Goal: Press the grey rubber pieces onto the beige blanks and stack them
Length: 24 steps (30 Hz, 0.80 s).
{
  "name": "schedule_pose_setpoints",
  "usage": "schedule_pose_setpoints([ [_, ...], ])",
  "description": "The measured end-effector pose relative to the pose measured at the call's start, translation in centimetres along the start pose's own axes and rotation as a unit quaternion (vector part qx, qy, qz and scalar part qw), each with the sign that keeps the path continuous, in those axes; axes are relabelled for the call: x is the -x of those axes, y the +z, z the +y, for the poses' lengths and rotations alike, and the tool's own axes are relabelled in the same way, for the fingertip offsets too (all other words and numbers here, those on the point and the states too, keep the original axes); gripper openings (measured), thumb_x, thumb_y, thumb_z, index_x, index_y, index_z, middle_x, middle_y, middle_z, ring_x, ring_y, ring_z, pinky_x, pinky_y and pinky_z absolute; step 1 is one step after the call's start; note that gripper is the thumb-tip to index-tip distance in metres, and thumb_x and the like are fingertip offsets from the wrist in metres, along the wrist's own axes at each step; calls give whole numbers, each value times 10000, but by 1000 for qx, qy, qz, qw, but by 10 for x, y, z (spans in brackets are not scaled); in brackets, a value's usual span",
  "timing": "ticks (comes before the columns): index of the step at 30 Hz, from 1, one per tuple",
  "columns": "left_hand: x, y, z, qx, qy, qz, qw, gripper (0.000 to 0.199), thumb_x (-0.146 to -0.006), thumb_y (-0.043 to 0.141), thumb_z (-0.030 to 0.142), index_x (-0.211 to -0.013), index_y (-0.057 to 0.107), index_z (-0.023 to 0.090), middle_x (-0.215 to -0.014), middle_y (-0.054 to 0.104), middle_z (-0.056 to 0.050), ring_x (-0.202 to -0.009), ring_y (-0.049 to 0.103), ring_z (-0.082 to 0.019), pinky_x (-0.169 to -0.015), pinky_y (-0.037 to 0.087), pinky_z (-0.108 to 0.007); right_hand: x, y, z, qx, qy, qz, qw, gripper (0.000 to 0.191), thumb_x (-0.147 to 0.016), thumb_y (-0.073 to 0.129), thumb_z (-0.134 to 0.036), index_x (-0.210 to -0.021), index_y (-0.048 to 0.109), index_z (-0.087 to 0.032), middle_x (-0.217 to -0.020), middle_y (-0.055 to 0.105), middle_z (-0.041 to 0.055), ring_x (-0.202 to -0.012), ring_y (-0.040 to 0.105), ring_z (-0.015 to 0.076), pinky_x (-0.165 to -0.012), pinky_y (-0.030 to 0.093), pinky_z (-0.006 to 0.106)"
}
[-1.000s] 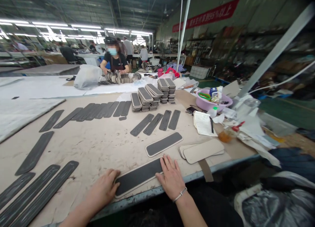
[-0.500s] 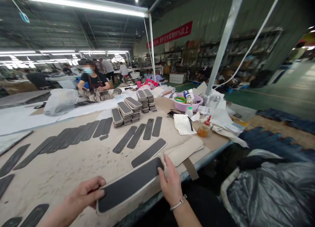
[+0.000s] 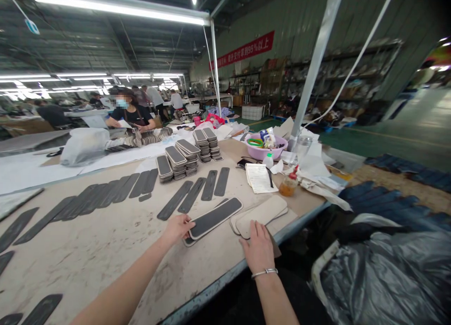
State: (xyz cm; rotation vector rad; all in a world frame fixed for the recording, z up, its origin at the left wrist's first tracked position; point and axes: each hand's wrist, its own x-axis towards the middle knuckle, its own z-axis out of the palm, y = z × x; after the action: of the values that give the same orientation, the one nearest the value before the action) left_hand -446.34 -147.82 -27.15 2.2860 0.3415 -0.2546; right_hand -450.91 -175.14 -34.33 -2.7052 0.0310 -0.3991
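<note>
closest to us is the right hand (image 3: 260, 245), lying palm-down with fingers a bit spread over the near end of a small pile of flat cream round-cornered panels (image 3: 269, 211). we can't tell if it's pressing or just resting, since the palm and the underside are out of sight.

a bit further in, the left hand (image 3: 179, 228) pinches the near-left end of a long dark grey panel with a cream border and rounded corners (image 3: 218, 216). that panel sits mid-table, over a similar bordered panel (image 3: 189, 242) that's mostly covered; only its near end and a sliver along the far side show. the fingertips under the held end are hidden, and it might be slightly raised, but honestly the angle is too poor for us to swear to it.

handling-wise, we'd guess light and fairly stiff with some bend, not fragile, maybe a little slick on the grey face. we'd hold it by the cream rim, one hand per end, so it doesn't sag.

beyond that lie four loose dark grey strips (image 3: 209, 185), then neat stacks of bordered panels (image 3: 176, 155). other dark strips at lower left (image 3: 42, 310) get cut off by the frame. way back, a co-worker (image 3: 136, 111) holds something pale we can't make out.
</note>
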Motion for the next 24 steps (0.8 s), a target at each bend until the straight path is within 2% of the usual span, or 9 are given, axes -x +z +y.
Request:
schedule_pose_setpoints([
  [3, 10, -1, -6, -72, 38, 77, 994, 296, -684, 625, 353, -898, 587, 151, -749, 617, -74, -770, 605, -239, -743, 438, -358, -1, 6, 4, 16, -14, 5, 1000, 462, -793, 569, -287, -1238, 529, -171, -1275, 535, 122, -1183, 449, 312, -973, 338, 477],
  [6, 30, 1, -13, -142, 132, 115, 974, 317, -747, 553, 399, -947, 615, 161, -962, 619, -103, -786, 599, -208, -759, 429, -328, -2, 8, 9, 16, -51, 38, 998, 281, -839, 526, -317, -1082, 627, -217, -1182, 605, 94, -1104, 516, 307, -917, 365, 498],
  [8, 46, 9, -16, -123, 157, 73, 977, 325, -759, 532, 436, -901, 637, 164, -885, 636, -78, -726, 599, -191, -704, 441, -300, -4, 5, 10, -3, -77, 78, 994, 218, -876, 484, -291, -979, 657, -206, -1055, 662, 76, -993, 576, 260, -874, 408, 447],
  [11, 75, 24, -16, 76, 55, -37, 995, 403, -746, 541, 526, -874, 626, 154, -769, 638, -57, -701, 601, -191, -650, 463, -287, -7, -8, 4, -38, -117, 154, 980, 212, -895, 466, -238, -973, 643, -152, -978, 673, 76, -897, 590, 184, -838, 449, 334],
  [13, 95, 30, -11, 241, -24, -105, 964, 491, -737, 547, 584, -935, 603, 138, -848, 649, -85, -739, 614, -192, -679, 482, -299, -4, -19, -8, -65, -162, 207, 963, 198, -876, 506, -215, -1011, 627, -136, -1010, 661, 82, -916, 575, 174, -845, 454, 304],
  [15, 112, 33, -7, 368, -68, -158, 914, 569, -731, 548, 616, -1035, 569, 135, -947, 649, -120, -802, 628, -207, -717, 490, -322, 8, -29, -28, -101, -226, 229, 941, 191, -846, 554, -188, -1020, 621, -147, -1000, 660, 74, -925, 564, 177, -850, 456, 305],
  [18, 125, 30, -9, 458, -81, -204, 861, 590, -749, 509, 625, -1082, 545, 139, -958, 649, -127, -811, 630, -211, -701, 487, -320, 42, -33, -68, -154, -325, 158, 920, 176, -834, 567, -170, -1003, 618, -168, -928, 662, 61, -865, 569, 172, -804, 469, 304],
  [20, 127, 27, -21, 445, -81, -166, 876, 521, -725, 560, 579, -1004, 565, 140, -823, 644, -71, -689, 603, -171, -618, 467, -276, 67, -30, -96, -187, -378, 85, 903, 142, -846, 548, -179, -968, 620, -183, -875, 661, 47, -797, 573, 161, -738, 479, 296],
  [24, 136, 15, -60, 215, -76, -23, 973, 296, -708, 575, 412, -844, 588, 149, -626, 565, 6, -570, 520, -136, -503, 386, -227, 96, -21, -124, -244, -465, -30, 850, 134, -874, 510, -274, -920, 624, -222, -853, 665, 19, -758, 588, 150, -674, 492, 277],
])
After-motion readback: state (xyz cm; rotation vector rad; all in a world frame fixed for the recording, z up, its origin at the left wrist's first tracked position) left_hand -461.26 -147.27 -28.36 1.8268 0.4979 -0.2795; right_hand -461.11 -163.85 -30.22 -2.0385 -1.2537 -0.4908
